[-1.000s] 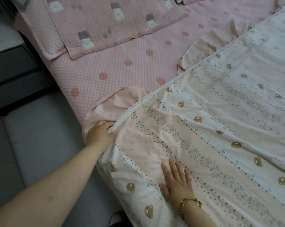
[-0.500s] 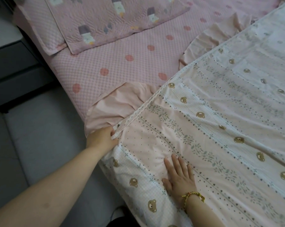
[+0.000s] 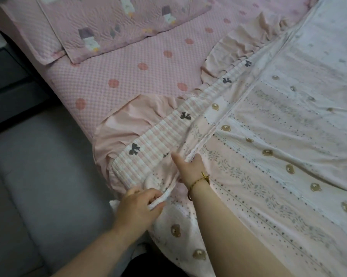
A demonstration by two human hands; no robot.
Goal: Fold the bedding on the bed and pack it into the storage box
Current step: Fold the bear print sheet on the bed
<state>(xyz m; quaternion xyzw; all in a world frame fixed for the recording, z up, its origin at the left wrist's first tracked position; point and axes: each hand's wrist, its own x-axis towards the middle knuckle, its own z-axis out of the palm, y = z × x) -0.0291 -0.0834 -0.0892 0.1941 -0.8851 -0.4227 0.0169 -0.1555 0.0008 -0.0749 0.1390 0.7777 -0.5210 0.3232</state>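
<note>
Left hand pinches the quilt corner; right hand grips its edge.

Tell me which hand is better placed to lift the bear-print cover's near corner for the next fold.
Left. The left hand pinches the bear-print cover at that corner. The right hand sits further in along the hem, fingers hidden under fabric, likely better as the anchor.

A white-and-pink bear-print bed cover lies spread over a pink checked mattress sheet. The cover's edge is turned back, showing a striped band with dark bows and a pink ruffle. The left hand pinches the cover's corner hem. The right hand, wearing a gold bracelet, grips the fold beside it.
</note>
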